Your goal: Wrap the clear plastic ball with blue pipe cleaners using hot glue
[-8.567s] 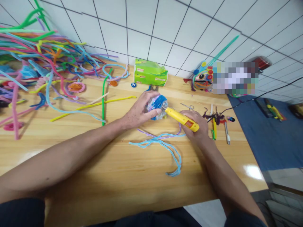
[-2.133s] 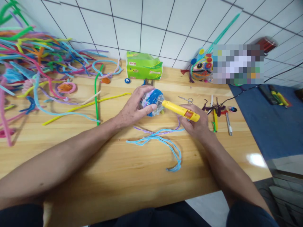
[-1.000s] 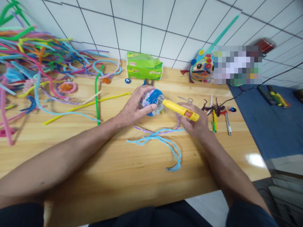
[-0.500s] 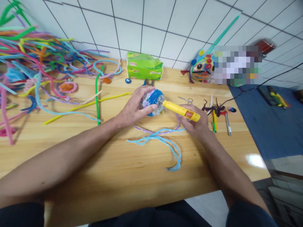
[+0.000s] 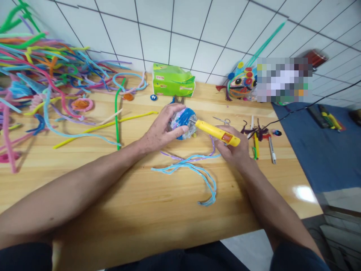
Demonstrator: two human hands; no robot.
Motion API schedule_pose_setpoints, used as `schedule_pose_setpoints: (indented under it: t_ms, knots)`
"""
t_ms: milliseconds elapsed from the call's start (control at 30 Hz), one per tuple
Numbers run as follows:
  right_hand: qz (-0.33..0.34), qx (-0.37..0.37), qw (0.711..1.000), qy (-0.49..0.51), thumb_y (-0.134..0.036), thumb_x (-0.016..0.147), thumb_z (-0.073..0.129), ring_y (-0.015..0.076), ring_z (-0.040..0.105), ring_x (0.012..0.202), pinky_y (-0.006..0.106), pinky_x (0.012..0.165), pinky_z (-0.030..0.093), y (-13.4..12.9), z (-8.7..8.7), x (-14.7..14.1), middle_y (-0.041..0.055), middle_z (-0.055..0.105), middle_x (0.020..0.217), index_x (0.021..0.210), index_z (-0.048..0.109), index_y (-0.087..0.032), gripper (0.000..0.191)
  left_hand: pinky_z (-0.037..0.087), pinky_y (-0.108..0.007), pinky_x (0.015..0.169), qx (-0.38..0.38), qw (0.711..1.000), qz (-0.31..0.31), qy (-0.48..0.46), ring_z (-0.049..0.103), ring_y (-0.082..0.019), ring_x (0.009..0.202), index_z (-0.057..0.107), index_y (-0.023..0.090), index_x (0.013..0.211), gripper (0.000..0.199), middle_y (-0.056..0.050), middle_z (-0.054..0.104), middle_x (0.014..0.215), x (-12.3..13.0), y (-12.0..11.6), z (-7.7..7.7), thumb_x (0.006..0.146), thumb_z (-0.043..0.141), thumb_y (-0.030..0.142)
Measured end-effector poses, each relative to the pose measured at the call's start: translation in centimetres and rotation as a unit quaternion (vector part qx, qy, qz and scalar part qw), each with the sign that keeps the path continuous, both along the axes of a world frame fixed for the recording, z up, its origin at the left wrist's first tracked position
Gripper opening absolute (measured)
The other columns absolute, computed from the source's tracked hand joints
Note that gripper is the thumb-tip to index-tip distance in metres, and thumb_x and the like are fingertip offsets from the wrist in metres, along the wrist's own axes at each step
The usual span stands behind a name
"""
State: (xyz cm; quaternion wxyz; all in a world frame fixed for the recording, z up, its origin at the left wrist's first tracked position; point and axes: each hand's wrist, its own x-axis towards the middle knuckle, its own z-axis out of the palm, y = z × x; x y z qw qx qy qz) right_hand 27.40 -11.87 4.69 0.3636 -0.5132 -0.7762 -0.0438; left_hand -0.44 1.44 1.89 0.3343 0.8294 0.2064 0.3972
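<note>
My left hand (image 5: 166, 126) is curled around a round blue, lilac and clear shiny craft piece (image 5: 184, 117), thumb across its near side. My right hand (image 5: 232, 146) grips a yellow hot glue gun (image 5: 211, 130) from below, and its thin metal nozzle meets the right side of the ball, or comes very close to it. A black cord (image 5: 293, 110) runs away to the right from near this hand. Below the ball lie light blue pipe cleaners (image 5: 197, 167) and a purple one (image 5: 183, 158). Pliers (image 5: 178, 100) poke out behind my left fingers.
Heaped pipe cleaners (image 5: 53, 67) fill the left; a green one (image 5: 116, 120) crosses a yellow one (image 5: 96, 130). At the wall stand a green tissue pack (image 5: 173, 81) and a decorated craft figure (image 5: 239, 82). Scissors (image 5: 222, 120) and a pen-like tool (image 5: 272, 149) lie right.
The view has shifted very slightly. Both hands, the ball and the glue gun keep practically the same places and grips.
</note>
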Motion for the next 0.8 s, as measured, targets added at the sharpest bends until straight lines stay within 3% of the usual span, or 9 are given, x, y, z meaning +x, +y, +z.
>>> schedule_pose_setpoints:
  t_ms: [400,800]
  knots:
    - [0.013,-0.005,1.0,0.001,-0.021,0.095,0.07,0.0269,0.082,0.092,0.041,0.082,0.065,-0.2,0.31,-0.23,0.0066,0.084,0.109,0.124,0.07,-0.027,0.03,0.049,-0.052,0.128,0.009,1.0,0.002,-0.006,0.06,-0.032,0.146,0.053,0.024,0.155,0.062,-0.015,0.061,0.156,0.02,0.05,-0.02,0.105,0.067,0.059]
    - [0.008,-0.016,1.0,0.013,-0.022,0.096,0.069,0.0279,0.083,0.096,0.043,0.086,0.067,-0.09,-0.09,-0.04,0.0079,0.085,0.113,0.127,0.07,-0.027,0.031,0.048,-0.052,0.128,0.002,1.0,0.004,0.002,0.059,-0.032,0.146,0.053,0.026,0.156,0.065,-0.015,0.06,0.157,0.01,0.06,-0.04,0.105,0.065,0.064]
